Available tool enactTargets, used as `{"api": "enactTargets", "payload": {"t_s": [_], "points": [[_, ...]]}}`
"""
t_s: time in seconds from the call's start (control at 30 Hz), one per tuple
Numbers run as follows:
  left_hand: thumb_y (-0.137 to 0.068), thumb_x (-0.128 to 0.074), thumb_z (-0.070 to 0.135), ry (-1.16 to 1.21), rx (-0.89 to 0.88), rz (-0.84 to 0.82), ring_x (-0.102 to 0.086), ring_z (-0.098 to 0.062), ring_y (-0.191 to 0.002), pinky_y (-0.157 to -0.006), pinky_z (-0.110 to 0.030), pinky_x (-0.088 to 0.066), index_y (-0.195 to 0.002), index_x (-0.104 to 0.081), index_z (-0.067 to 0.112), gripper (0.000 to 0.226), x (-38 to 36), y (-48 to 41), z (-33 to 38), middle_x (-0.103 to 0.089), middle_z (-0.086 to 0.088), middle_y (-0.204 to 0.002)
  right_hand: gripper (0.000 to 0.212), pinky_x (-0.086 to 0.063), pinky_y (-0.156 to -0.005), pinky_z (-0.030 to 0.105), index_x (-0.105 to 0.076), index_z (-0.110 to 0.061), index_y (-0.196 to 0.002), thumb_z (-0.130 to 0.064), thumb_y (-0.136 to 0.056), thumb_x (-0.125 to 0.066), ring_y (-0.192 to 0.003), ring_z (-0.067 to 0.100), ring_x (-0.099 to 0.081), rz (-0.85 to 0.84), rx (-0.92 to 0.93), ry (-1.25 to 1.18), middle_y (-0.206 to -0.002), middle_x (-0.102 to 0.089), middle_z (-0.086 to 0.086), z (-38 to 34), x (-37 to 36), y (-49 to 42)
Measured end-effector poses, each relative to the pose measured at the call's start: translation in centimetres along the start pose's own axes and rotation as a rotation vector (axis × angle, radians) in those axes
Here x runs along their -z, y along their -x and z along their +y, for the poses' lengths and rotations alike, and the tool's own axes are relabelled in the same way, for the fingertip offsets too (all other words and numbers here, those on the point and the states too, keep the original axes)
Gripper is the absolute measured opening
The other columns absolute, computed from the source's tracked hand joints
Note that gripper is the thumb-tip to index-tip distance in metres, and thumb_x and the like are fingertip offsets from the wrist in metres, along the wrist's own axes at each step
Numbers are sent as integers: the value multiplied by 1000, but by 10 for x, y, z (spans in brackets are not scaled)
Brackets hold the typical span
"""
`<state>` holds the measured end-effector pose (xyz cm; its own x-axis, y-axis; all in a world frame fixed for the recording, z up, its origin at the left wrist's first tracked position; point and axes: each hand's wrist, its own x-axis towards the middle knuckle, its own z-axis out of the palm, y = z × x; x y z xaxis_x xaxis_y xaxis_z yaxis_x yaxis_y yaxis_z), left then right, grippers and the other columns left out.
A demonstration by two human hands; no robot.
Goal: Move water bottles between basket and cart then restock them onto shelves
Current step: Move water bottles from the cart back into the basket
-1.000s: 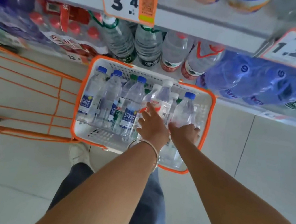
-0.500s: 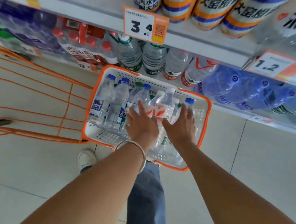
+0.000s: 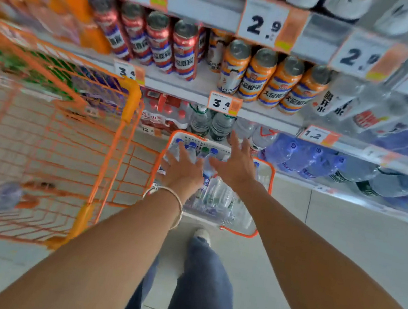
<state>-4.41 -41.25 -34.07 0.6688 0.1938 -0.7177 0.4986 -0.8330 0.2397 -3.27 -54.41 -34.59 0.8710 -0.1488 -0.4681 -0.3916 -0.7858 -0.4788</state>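
1. Left hand [image 3: 182, 169]: fingers spread, palm down, nothing held; over the bottle caps at the basket's left side; contact not discernible.
2. Right hand [image 3: 235, 164]: fingers splayed, empty; above the basket's far edge.
3. Water bottles [image 3: 214, 195]: upright, packed inside the basket.
4. Basket [image 3: 272, 176]: white, orange rim; on the floor before the lowest shelf [image 3: 269, 119], just right of the cart.
5. Cart [image 3: 116, 146]: orange wire.

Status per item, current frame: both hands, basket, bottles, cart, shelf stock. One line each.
left hand: open, fingers spread over the bottles, gripping nothing.
right hand: open, fingers spread above the basket, empty.
basket: on the floor, packed with bottles.
water bottles: upright in the basket, capped.
cart: beside the basket, contents too blurred to tell.
shelf cans: upright, in rows.
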Motion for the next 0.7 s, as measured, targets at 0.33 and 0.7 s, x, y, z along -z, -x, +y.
{"api": "enactTargets", "payload": {"t_s": [0.33, 0.7], "points": [[-99, -23, 46, 19, -138, 186, 19, -41, -144, -117, -59, -3, -154, 4, 30, 63, 118, 68, 10, 18, -2, -161, 89, -26, -114, 53, -7, -33, -155, -53, -87, -59, -148, 30, -11, 56, 370, 96, -163, -5, 9, -140, 93, 40], [-99, -23, 48, 451, 240, 381, 9, -43, -145, -118, -55, 1, -155, -2, 22, 66, 216, 71, -155, 11, -14, -161, 92, -30, -113, 48, -9, -29, -155, -53, -85, -63, -145, 31, -22, -193, 749, 180, -161, -10, 12, -316, -19, 68]]}}
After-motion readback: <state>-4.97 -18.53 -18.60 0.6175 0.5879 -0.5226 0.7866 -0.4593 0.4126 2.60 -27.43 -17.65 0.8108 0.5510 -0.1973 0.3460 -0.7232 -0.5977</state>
